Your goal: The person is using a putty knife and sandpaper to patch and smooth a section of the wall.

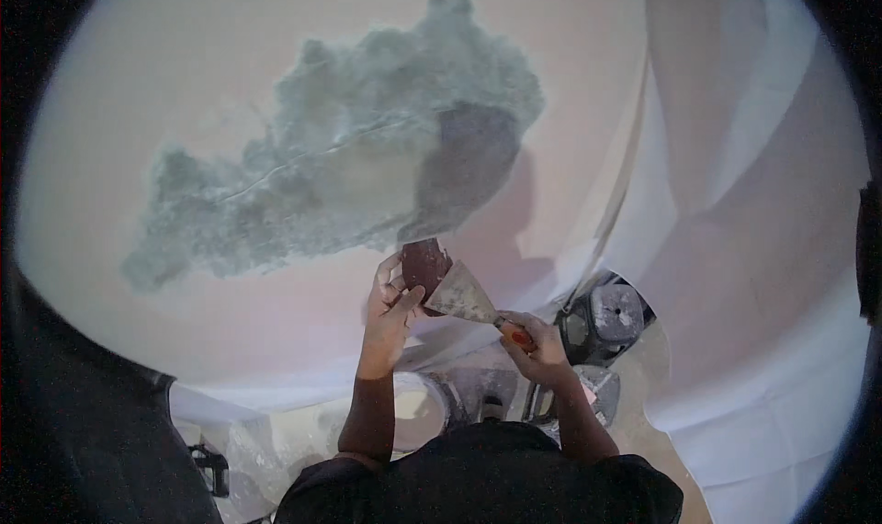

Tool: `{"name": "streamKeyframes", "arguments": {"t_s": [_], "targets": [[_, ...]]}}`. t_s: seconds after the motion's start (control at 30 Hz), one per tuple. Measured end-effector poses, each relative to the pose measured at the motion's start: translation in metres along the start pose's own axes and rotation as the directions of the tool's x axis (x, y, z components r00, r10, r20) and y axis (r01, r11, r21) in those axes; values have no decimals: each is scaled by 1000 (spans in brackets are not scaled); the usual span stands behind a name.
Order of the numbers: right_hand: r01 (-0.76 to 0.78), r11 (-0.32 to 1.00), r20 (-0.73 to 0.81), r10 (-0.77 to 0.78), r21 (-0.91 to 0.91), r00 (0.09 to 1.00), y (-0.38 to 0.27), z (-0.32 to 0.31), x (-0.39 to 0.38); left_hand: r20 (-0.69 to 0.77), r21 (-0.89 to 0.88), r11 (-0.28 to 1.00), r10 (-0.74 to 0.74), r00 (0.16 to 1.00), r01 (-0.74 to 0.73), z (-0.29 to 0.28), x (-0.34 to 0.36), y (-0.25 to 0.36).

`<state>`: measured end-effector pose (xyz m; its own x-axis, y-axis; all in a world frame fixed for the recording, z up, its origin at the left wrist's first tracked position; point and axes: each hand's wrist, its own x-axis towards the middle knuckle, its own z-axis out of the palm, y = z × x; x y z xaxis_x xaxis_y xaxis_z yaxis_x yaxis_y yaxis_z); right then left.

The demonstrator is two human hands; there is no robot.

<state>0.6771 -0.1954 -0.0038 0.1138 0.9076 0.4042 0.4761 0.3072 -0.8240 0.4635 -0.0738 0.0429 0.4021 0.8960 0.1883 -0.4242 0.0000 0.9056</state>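
Note:
My left hand [390, 296] is closed on a dark red-brown flat piece [424, 265] with pale smears, its thumb pressed on the near side. My right hand [542, 348] grips the orange handle of a putty knife [462, 296]. The knife's wide, smeared blade points up and left and meets the right edge of the red-brown piece; whether it presses there I cannot tell. Just beyond both hands, a ragged grey patch [354, 180] spreads over the pale wall [220, 74]. A thin raised line runs across the patch, and a shadow darkens its right part.
White sheeting [744, 313] hangs along the right side. To the right of my hands stands a dark, splattered stool [617, 313]. A round tub with pale contents [418, 416] is below my left forearm. Dark cloth [101, 432] fills the lower left.

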Motion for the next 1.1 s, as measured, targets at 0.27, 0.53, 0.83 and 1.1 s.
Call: {"name": "streamKeyframes", "arguments": {"t_s": [0.27,0.53,0.83,1.1], "targets": [[-187,977,-49,183,-106,982,36,-41,-13,173,-143,981,-104,979,129,44,42,-35],[-122,974,-56,113,-193,992,78,-44,6,74,80,994,-82,994,76,36,55,-46],[-66,994,-79,73,87,994,78,-15,72,-69,280,943,208,976,-181,-53,85,-38],[63,952,-126,-26,298,992,42,7,157,-178,753,641,415,892,-148,-52,80,-21]]}}
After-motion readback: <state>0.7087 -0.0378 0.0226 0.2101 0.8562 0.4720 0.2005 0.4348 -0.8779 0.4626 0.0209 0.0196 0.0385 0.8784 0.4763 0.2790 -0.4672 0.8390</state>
